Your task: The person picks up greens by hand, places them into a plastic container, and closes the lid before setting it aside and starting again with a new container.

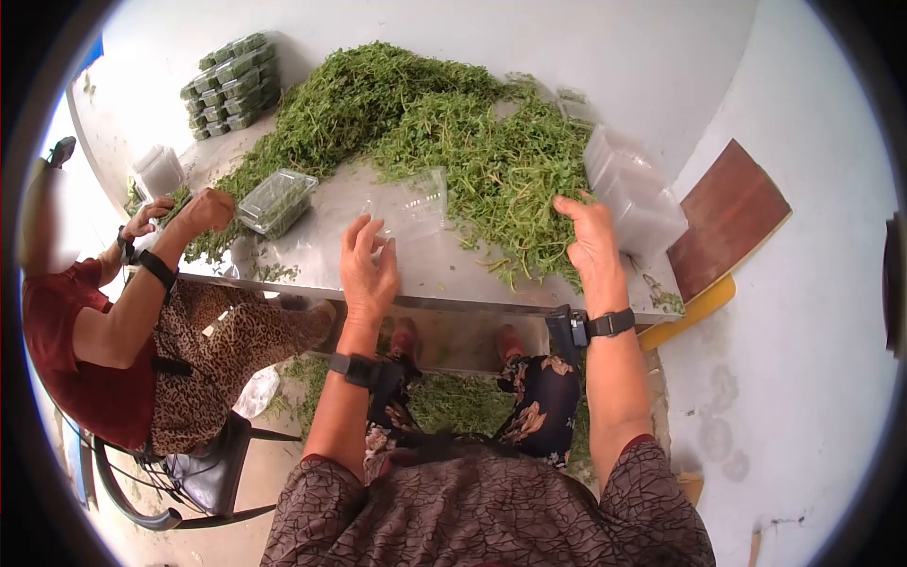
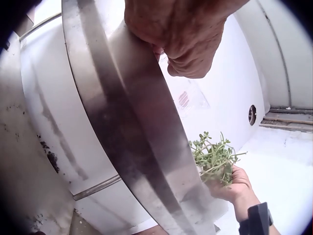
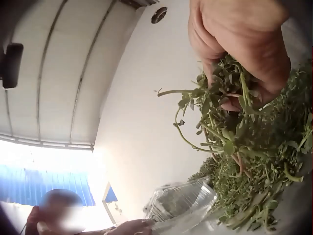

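Note:
My right hand [image 1: 593, 231] grips a bunch of leafy greens at the right end of a large heap [image 1: 482, 142]. In the right wrist view, thumb and fingers curl round the greens [image 3: 230, 127], which have thick stems and small rounded leaves. The left wrist view also shows this held bunch [image 2: 215, 159]. My left hand [image 1: 368, 269] hovers over the table's front edge with fingers loosely bent and nothing seen between them. Just beyond its fingertips lies an open clear plastic box [image 1: 411, 203] on the metal table [image 1: 326, 213].
At left another person's hands [image 1: 203, 210] work beside a filled clear box [image 1: 277, 202]. Filled boxes are stacked [image 1: 230, 85] at the back left. Nested empty boxes [image 1: 638, 194] stand right of the heap, near a brown board [image 1: 727, 217] against the wall.

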Available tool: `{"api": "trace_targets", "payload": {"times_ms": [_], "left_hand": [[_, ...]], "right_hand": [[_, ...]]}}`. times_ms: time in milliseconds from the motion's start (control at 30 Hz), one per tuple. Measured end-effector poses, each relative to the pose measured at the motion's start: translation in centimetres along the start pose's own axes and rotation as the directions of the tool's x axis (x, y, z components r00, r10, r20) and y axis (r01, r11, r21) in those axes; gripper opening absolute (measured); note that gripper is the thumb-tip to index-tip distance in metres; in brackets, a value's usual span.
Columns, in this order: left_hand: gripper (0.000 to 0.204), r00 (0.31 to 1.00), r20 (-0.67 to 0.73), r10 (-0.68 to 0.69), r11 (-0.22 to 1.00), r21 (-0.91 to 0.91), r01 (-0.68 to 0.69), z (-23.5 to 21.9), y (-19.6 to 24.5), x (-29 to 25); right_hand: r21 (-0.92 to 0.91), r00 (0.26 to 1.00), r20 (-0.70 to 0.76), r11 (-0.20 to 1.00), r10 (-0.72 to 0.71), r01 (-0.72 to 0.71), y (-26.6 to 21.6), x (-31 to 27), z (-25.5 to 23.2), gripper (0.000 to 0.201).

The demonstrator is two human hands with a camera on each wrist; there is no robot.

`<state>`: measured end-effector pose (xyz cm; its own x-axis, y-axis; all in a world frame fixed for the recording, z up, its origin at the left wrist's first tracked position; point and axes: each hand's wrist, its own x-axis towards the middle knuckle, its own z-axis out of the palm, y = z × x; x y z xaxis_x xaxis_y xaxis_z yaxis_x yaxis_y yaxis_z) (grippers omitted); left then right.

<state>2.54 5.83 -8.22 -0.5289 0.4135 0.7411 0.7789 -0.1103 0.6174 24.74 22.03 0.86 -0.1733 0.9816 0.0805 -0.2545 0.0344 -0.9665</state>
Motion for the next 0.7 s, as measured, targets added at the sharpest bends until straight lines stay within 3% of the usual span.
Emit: {"api": "trace_targets", "payload": {"times_ms": [33, 67, 133, 167, 233, 333, 367, 400, 467, 533, 633, 700], "left_hand": [[0.032, 0.999, 0.014, 0.03, 1.0, 0.003, -0.03, -0.1, 0.0, 0.1], [0.032, 0.998, 0.03, 0.06, 0.998, 0.005, -0.06, -0.1, 0.0, 0.2], [0.032, 0.994, 0.034, 0.105, 0.993, 0.056, -0.107, -0.1, 0.0, 0.5], [0.032, 0.987, 0.04, 0.156, 0.981, 0.109, -0.16, -0.2, 0.0, 0.5], [0.035, 0.987, 0.075, 0.142, 0.984, 0.099, -0.149, -0.5, 0.2, 0.2], [0.041, 0.989, 0.1, 0.113, 0.988, 0.091, -0.122, -1.1, 0.7, 0.0], [0.044, 0.991, 0.098, 0.096, 0.991, 0.085, -0.104, -1.2, 0.9, -0.1], [0.044, 0.991, 0.1, 0.091, 0.991, 0.089, -0.1, -1.3, 0.9, -0.3], [0.047, 0.993, 0.115, 0.041, 0.989, 0.139, -0.057, -1.5, 1.0, -0.5], [0.048, 0.993, 0.11, 0.051, 0.987, 0.143, -0.066, -1.6, 1.1, -0.7], [0.048, 0.997, 0.073, 0.035, 0.992, 0.12, -0.044, -1.7, 1.1, -1.1], [0.048, 0.999, 0.042, 0.008, 0.994, 0.105, -0.013, -1.9, 1.0, -1.5]], "right_hand": [[0.045, 0.995, -0.016, 0.994, 0.096, -0.095, -0.2, -0.4, 0.1, 0.05], [0.039, 0.995, -0.015, 0.994, 0.098, -0.098, 0.3, -0.2, -0.1, 0.05], [0.279, 0.97, 0.102, 0.93, 0.219, -0.239, 1.2, 0.0, -0.4, 0.038], [0.275, 0.97, 0.1, 0.931, 0.221, -0.241, 1.5, 0.0, -0.6, 0.038], [0.389, 0.943, 0.065, 0.862, 0.325, -0.324, 1.6, -0.8, -0.1, 0.026], [0.386, 0.921, 0.016, 0.848, 0.388, -0.364, 2.4, -1.4, 0.1, 0.026], [0.393, 0.905, -0.067, 0.845, 0.419, -0.362, 2.7, -1.6, 0.3, 0.02], [0.391, 0.903, -0.066, 0.844, 0.424, -0.368, 3.3, -1.4, -0.1, 0.02], [0.459, 0.93, 0.101, 0.813, 0.353, -0.358, 4.9, -0.5, -1.4, 0.021], [0.468, 0.929, 0.051, 0.814, 0.366, -0.346, 4.7, -1.0, -1.3, 0.02], [0.493, 0.953, 0.108, 0.817, 0.283, -0.298, 5.5, -1.1, -1.9, 0.016], [0.608, 0.949, 0.133, 0.733, 0.285, -0.305, 6.5, -0.4, -2.7, 0.012]]}}
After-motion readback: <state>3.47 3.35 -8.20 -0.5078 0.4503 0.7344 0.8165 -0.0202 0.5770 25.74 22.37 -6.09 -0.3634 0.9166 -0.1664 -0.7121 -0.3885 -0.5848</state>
